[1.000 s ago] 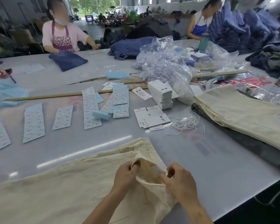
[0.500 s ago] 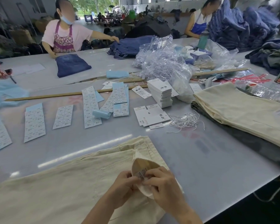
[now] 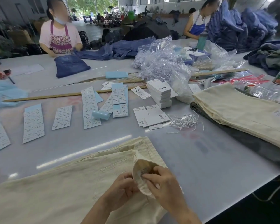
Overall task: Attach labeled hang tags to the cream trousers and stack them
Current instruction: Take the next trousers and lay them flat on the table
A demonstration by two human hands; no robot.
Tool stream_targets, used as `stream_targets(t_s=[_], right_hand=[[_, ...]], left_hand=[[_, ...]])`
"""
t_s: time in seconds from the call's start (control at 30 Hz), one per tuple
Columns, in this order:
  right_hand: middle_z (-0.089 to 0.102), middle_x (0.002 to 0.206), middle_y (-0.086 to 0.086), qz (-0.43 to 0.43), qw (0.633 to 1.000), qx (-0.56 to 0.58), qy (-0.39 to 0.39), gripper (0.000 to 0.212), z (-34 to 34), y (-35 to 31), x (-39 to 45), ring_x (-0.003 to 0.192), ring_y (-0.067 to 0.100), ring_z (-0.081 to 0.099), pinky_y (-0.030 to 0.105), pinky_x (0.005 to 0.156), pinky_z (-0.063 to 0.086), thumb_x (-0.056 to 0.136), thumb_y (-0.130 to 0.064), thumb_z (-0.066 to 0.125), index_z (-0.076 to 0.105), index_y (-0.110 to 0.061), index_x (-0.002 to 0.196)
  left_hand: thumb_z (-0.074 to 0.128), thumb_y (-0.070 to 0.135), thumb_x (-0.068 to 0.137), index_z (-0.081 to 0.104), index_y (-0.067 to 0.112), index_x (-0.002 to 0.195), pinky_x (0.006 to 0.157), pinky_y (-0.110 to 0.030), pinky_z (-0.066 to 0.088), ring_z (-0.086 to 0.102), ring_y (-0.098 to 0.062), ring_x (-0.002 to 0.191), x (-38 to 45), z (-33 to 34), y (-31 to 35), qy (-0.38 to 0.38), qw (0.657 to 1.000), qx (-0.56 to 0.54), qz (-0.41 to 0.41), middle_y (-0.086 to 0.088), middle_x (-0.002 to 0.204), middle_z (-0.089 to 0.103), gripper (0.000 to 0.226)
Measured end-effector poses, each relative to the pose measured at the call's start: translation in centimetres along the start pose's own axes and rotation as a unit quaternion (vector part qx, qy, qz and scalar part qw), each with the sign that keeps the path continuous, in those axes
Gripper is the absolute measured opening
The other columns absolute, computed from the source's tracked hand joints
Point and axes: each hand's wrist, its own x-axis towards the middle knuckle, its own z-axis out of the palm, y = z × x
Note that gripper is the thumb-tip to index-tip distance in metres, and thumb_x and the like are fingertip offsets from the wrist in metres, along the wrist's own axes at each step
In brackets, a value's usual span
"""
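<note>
- Lying at six o'clock on the grey table (image 3: 200,159), the cream trousers (image 3: 63,188) have their waistband turned up.
- Left hand (image 3: 120,189) pinches the folded waistband fabric.
- Right hand (image 3: 162,183) pinches the same fold, fingertips on a small sewn-in label (image 3: 143,171).
- Hang tags (image 3: 159,92) stacked at twelve o'clock, white strings (image 3: 184,121) at one.
- Finished cream stack (image 3: 241,110) at two o'clock.

A pair of cream trousers (image 3: 63,188) is lying flat along the near table edge, its waistband turned back to show the pale lining (a small sewn label is showing there). More folded cream trousers (image 3: 242,113) are sitting stacked at the right. White hang tags (image 3: 159,92) are standing piled mid-table, with loose white strings (image 3: 184,122) lying beside them.
</note>
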Motion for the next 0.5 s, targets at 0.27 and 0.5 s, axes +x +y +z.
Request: stream_targets(t_s=[0.27,0.5], right_hand=[[0.063,0.082,-0.002,-0.044,0.997,-0.056,-0.039,0.015,-0.11,-0.52,0.18,0.069,0.019,0.061,0.034,0.054,0.053,0.065,-0.035,0.083,0.076,-0.039,0.077],[0.065,0.075,-0.008,-0.030,0.999,-0.032,0.001,0.021,0.38,0.10,0.22,0.065,0.018,0.063,0.030,0.056,0.055,0.055,-0.011,0.085,0.070,-0.020,0.067]], left_hand=[[0.055,-0.001,0.086,0.069,-0.004,0.078,0.059,-0.022,0.053,0.064,-0.015,0.059,0.34,0.24,-0.45,0.039,0.999,-0.021,-0.003,-0.013,0.069,0.065,0.017],[0.032,-0.010,0.088,0.066,0.009,0.057,0.048,-0.018,0.046,0.053,-0.008,0.046,0.58,0.34,-0.63,0.068,0.997,-0.026,-0.004,-0.003,0.054,0.056,0.050]])
